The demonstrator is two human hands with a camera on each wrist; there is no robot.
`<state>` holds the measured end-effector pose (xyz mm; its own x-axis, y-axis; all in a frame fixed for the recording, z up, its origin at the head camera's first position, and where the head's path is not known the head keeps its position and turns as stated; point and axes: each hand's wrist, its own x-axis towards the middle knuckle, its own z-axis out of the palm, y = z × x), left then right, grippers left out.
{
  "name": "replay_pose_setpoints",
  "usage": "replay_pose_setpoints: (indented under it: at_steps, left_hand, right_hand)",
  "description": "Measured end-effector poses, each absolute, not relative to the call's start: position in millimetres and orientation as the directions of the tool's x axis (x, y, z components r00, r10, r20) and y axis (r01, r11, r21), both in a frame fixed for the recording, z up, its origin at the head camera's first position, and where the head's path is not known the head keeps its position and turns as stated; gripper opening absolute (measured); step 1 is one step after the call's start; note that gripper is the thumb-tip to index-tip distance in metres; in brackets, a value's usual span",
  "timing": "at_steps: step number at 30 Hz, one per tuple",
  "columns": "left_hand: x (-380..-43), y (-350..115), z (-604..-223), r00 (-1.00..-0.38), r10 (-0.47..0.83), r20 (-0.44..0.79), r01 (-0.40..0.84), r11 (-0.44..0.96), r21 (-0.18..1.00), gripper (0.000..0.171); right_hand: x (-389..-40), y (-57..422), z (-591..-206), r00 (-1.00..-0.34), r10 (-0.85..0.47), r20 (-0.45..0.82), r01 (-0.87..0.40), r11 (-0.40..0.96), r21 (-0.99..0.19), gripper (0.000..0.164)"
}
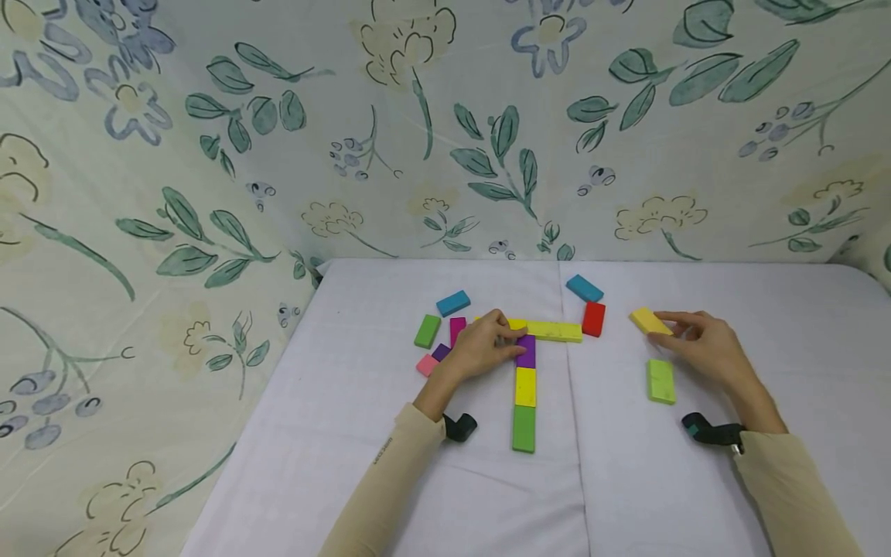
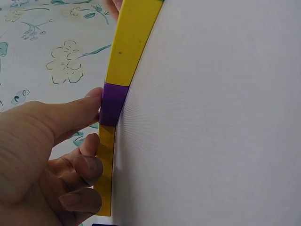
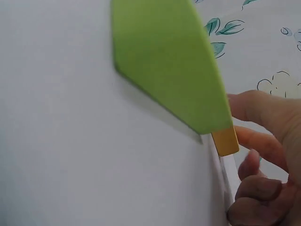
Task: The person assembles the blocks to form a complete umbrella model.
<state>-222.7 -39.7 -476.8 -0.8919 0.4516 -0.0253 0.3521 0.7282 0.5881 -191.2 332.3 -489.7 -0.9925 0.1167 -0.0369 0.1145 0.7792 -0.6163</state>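
I had the right hand (image 1: 706,348) on a good hold: fingers and thumb pinched the loose yellow block (image 1: 647,319) at its near-right end, probably to leave the far-left end unobstructed. That block was right of the red block (image 1: 594,319) and just beyond the light-green block (image 1: 661,381); whether it was clear of the worktop (image 1: 487,503), I couldn't tell.

Over to the left hand (image 1: 476,348)! Bent fingers, thumb against the purple block's (image 1: 527,356) left side, right where it met the yellow row (image 1: 557,332). Grasping or merely touching? I couldn't tell, though the contact looked meant to steady that joint. Nearer lay the column's yellow block (image 1: 525,387), then the green block (image 1: 524,429), end to end, seemingly aligned to make one straight stem.
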Motion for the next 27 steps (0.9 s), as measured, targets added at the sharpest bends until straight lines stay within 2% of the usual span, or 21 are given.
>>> replay_pose_setpoints:
  at_steps: [6, 14, 27]
  left_hand:
    - [-222.3, -39.6, -476.5, -0.892, 0.451, -0.024, 0.352, 0.728, 0.588, 0.041]
    - [-221.4, -39.2, -474.4, -0.893, 0.448, -0.031, 0.348, 0.733, 0.584, 0.040]
    - [-222.9, -39.4, -475.4, -0.888, 0.459, -0.030, 0.358, 0.731, 0.581, 0.040]
  right_hand:
    - [-190.2, 331.0, -492.6, -0.972, 0.231, -0.028, 0.195, 0.742, -0.641, 0.062]
    - [-189.4, 330.8, -492.0, -0.973, 0.232, 0.015, 0.171, 0.755, -0.633, 0.057]
    - [-191.0, 328.7, -488.9, -0.969, 0.244, -0.032, 0.210, 0.749, -0.629, 0.053]
